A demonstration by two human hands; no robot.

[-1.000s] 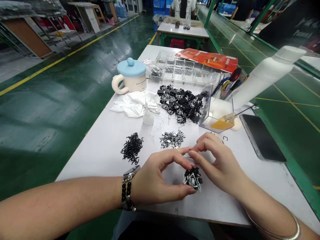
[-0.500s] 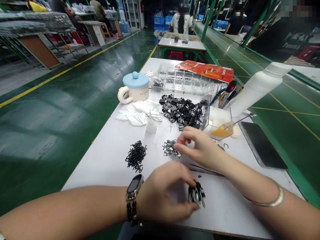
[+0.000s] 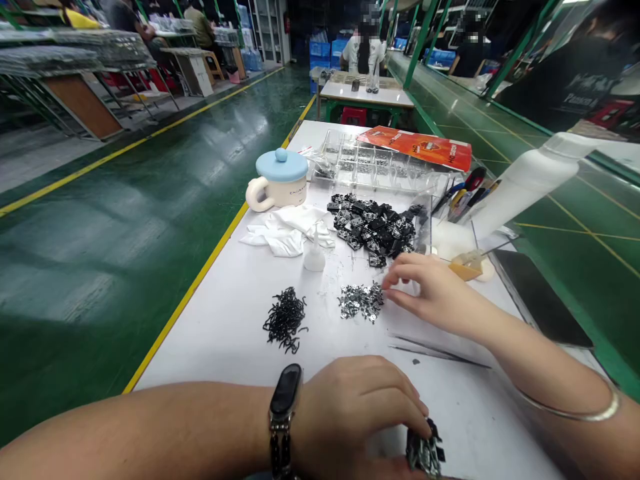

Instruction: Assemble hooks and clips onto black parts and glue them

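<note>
Nearest, at the bottom edge, the person's left hand, a black-banded watch on its wrist, curls down onto a small clump of black and silver metal pieces; the edge of the view cuts off the fingers, so I cannot tell whether they grip it. The right hand, with a thin silver bangle at its wrist, stands half-curled and narrow, no piece visible in it, its fingertips just beside a small pile of silver bits. Long thin tweezers lie on the white table below that hand, and a pile of black hooks sits to the left. Farther on is a much larger heap of black and silver pieces, though whether it is finished work or stock I cannot tell; all three piles remain, and the clump in hand is the smallest. Around it stand a small squeeze bottle, a white cloth, and a blue-lidded mug whose lettering begins "CHI", the rest unclear. Beyond lie a clear compartment tray and an orange packet with small unreadable print.
</note>
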